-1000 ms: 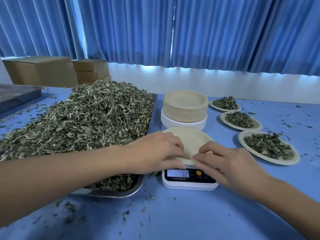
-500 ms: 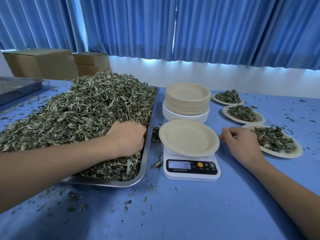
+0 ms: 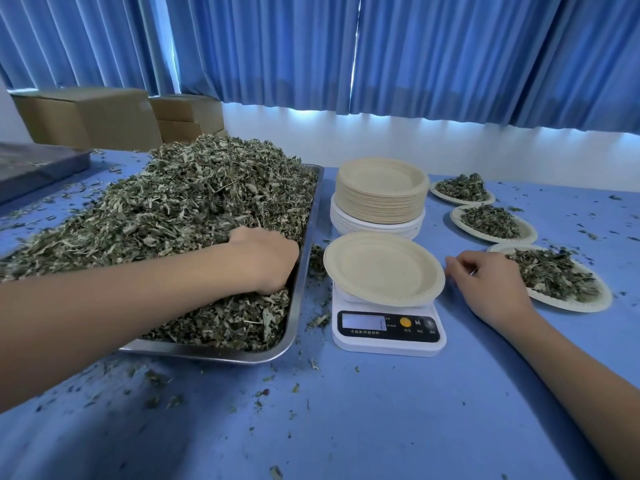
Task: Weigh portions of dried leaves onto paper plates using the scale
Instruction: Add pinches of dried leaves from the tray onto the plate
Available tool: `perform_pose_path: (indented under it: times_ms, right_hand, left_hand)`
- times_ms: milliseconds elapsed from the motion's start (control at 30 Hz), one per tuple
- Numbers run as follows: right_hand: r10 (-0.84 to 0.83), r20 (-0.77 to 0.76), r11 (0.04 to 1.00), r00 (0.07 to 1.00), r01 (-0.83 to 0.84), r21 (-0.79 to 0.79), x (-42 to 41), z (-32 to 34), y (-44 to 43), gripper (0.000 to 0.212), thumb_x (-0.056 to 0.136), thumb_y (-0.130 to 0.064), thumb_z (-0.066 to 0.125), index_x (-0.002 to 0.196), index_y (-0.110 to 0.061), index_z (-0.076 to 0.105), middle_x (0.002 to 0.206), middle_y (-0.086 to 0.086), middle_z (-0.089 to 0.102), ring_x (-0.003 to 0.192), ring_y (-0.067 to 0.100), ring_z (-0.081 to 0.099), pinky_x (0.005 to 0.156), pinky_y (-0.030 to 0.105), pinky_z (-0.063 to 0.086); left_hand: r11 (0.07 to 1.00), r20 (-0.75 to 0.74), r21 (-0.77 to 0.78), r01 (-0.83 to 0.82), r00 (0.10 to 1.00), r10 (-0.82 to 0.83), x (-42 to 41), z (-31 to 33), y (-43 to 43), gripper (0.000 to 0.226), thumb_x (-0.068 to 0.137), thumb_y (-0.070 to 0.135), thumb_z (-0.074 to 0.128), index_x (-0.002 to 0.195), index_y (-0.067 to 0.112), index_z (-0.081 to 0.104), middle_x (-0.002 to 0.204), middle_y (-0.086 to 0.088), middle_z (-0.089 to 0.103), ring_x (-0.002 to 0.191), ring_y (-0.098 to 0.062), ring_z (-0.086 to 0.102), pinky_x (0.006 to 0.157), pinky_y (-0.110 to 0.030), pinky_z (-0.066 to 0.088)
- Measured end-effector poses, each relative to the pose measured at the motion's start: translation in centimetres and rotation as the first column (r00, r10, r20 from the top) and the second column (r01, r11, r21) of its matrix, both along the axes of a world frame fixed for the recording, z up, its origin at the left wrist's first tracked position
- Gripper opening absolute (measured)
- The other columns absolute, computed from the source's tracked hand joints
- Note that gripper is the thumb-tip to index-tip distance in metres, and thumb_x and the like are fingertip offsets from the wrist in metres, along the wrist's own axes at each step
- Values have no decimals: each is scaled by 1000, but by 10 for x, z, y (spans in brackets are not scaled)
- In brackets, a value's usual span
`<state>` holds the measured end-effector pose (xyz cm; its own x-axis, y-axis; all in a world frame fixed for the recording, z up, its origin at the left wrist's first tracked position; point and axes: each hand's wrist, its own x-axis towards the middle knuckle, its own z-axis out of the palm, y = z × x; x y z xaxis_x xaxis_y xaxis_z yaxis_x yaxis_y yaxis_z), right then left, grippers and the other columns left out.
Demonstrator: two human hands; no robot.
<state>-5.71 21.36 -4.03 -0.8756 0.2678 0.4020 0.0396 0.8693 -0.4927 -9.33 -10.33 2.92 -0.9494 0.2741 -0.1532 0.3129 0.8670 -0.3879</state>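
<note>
A large heap of dried leaves point(image 3: 194, 209) fills a metal tray point(image 3: 302, 292) on the left of the blue table. My left hand point(image 3: 265, 259) is dug into the heap near the tray's right rim, its curled fingers buried in the leaves. To the right stands a white digital scale point(image 3: 388, 332) with an empty paper plate point(image 3: 382, 268) on top. On the table just right of that plate rests my right hand point(image 3: 491, 289), fingers loosely curled and holding nothing. It sits beside the nearest plate of leaves point(image 3: 554, 277).
A stack of empty paper plates point(image 3: 381, 192) stands behind the scale. Two more filled plates point(image 3: 491, 221) point(image 3: 462, 188) lie in a row at the back right. Cardboard boxes point(image 3: 90, 116) and a dark tray point(image 3: 34, 164) are at the far left. Leaf crumbs litter the table.
Both hands left the plate on the scale. My left hand moved into the leaf heap and pushed deeper. My right hand moved right onto the table beside the filled plate.
</note>
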Motion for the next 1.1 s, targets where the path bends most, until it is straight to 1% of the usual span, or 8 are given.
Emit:
perform_pose_path:
  times_ms: [167,300,433,633,833,900,1000,1100]
  right_hand:
    - [3,6,1000,1000,-3,-5,1,1,-1,40,98,-31,57,62,-17,64,56,4,64,59,25,62,66,43,56]
    - [7,5,1000,1000,-6,-12,1,2,0,41,99,-31,57,60,-20,63,57,2,66,58,24,62,65,43,57]
    - [7,0,1000,1000,-7,-21,2,2,0,41,99,-30,57,59,-22,64,57,0,67,57,22,62,64,41,55]
    - [10,1,1000,1000,-10,-27,2,2,0,39,99,-30,58,61,-25,67,50,-2,61,53,22,60,61,41,54]
    - [2,12,999,1000,-2,-45,2,3,0,40,99,-31,58,61,-23,66,55,1,65,57,25,62,62,46,56]
    - [4,13,998,1000,-4,-58,2,3,0,39,99,-31,58,62,-23,67,56,2,66,58,25,62,62,44,56]
    - [14,3,997,1000,-13,-75,2,2,2,38,99,-29,59,63,-22,70,55,2,65,57,25,61,62,42,54]
    - [24,-6,996,1000,-24,-86,1,2,3,38,99,-29,60,63,-22,70,53,3,63,57,26,60,63,42,54]
  left_hand:
    - [984,-88,165,68,995,-54,-10,2,-2,28,87,-3,51,112,10,56,80,-3,47,79,-30,54,66,-39,46]
    - [940,-152,320,115,986,-69,-27,12,-10,38,86,0,59,120,18,64,91,-3,66,81,-26,64,73,-40,56]
    - [928,-234,348,135,971,-53,-44,17,-19,44,89,9,64,128,29,61,115,-8,68,110,-34,59,96,-55,42]
    - [785,-253,590,189,967,-43,-58,20,-22,35,89,10,68,123,16,67,107,-14,72,85,-29,69,75,-35,55]
    - [705,-396,617,349,912,-105,-58,34,-1,15,91,8,61,102,8,71,97,-12,72,81,-27,65,76,-41,56]
    - [628,-396,666,403,904,-161,-54,38,13,19,90,11,64,107,14,72,101,-7,73,76,-17,63,71,-30,53]
    - [516,-317,730,449,890,-327,-44,38,35,26,87,19,73,113,19,73,106,1,73,93,-14,64,87,-30,51]
    - [517,-208,716,469,851,-483,-38,30,52,31,86,28,75,116,22,71,110,6,72,102,-10,62,93,-28,48]
